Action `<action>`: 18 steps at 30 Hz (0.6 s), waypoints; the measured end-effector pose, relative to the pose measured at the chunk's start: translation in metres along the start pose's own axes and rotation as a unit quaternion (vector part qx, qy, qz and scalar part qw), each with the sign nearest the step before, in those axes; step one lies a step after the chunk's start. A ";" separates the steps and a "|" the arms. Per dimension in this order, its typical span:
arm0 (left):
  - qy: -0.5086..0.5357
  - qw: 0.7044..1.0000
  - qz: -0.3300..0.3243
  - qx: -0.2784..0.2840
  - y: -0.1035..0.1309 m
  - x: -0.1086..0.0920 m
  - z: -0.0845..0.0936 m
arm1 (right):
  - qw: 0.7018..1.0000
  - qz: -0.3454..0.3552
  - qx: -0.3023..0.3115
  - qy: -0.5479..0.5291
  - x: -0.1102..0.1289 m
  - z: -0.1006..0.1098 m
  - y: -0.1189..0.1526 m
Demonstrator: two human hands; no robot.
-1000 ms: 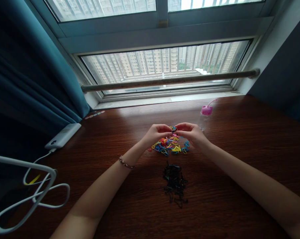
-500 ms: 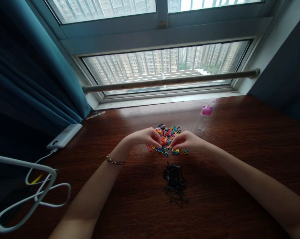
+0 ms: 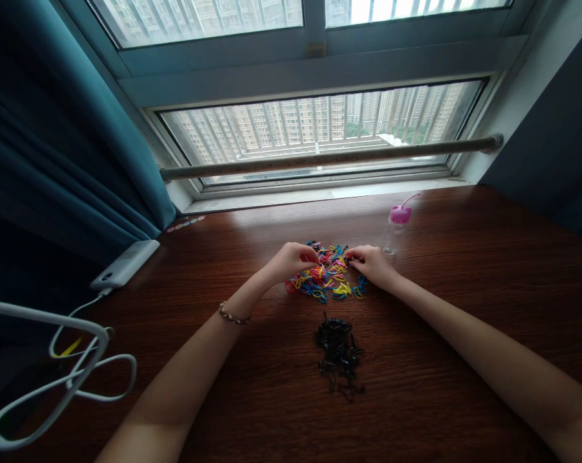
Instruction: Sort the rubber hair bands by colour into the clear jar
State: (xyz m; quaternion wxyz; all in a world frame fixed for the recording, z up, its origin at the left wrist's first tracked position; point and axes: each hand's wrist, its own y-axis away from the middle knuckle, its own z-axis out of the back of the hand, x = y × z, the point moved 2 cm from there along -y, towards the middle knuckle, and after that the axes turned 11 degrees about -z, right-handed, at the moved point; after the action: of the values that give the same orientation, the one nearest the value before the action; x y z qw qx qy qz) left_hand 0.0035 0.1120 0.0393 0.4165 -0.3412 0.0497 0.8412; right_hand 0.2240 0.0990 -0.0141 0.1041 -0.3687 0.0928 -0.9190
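A loose pile of small multicoloured rubber bands [image 3: 330, 273] lies on the brown table between my two hands. My left hand [image 3: 295, 260] hovers over the pile's left side, thumb and fingers pinched together; whatever they hold is too small to make out. At the pile's upper right edge, my right hand [image 3: 372, 263] has its fingertips closed on a black rubber band [image 3: 348, 258]. Nearer to me lies a separate heap of black rubber bands [image 3: 337, 350], touched by neither hand.
A clear bottle with a pink cap [image 3: 399, 215] stands behind my right hand. On the left, a white power bank [image 3: 125, 264] with a white cable [image 3: 90, 302] lies by the blue curtain [image 3: 121, 128]. A metal rail [image 3: 329, 158] crosses the window beyond the table [image 3: 440, 386].
My hands have moved apart from the pile's front middle. The left went slightly up, the right moved right and away to the pile's far edge. The yellow bands in front now show.
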 end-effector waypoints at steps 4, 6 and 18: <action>-0.126 0.988 -0.046 -0.075 -0.003 0.021 -0.006 | 1.000 -0.008 -0.010 -0.013 -0.003 0.001 -0.002; -0.170 0.981 -0.064 -0.068 -0.002 0.025 -0.011 | 0.999 -0.013 -0.021 -0.024 -0.004 0.002 -0.003; -0.254 0.963 -0.063 -0.062 0.000 0.021 -0.013 | 0.992 -0.008 -0.077 -0.101 0.013 0.011 0.000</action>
State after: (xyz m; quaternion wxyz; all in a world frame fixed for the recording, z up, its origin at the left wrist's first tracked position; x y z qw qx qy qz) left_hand 0.0011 0.1212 0.0161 0.4457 -0.1442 -0.1316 0.8737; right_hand 0.2226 0.0940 0.0026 0.0772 -0.4673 0.1492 -0.8680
